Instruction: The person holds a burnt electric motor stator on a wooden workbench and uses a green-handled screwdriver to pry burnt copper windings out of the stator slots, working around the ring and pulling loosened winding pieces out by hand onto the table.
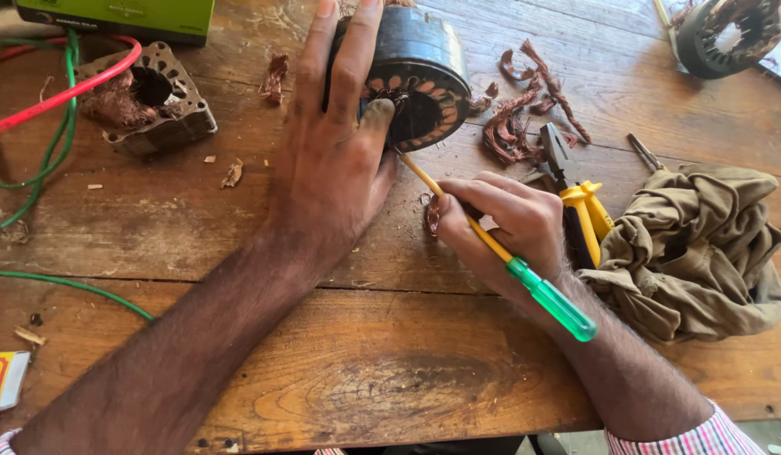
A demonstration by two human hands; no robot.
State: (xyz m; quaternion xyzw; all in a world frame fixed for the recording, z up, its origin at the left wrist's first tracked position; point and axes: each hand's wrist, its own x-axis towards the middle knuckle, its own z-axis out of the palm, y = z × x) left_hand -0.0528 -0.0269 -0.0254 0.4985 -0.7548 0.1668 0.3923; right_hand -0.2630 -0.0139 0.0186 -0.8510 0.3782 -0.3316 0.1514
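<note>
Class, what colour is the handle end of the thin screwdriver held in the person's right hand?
Translucent green, on a yellow shaft; seen in the head view: thin screwdriver, right hand.

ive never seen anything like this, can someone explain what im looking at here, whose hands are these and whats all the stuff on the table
This is one picture from a camera worn on a person's head, looking down at their own two bare hands over a worn wooden table.

The left hand presses on a dark round motor core with copper-coloured slots around its hole. The right hand holds a screwdriver with a yellow shaft and a clear green handle; its tip points into the core's opening.

Around them lie pulled-out scraps of copper wire, pliers with yellow handles, a crumpled olive-brown cloth, a second, squarish core stuffed with copper wire, red and green cables, a green box at the top edge, and another round core in the far corner.
</note>
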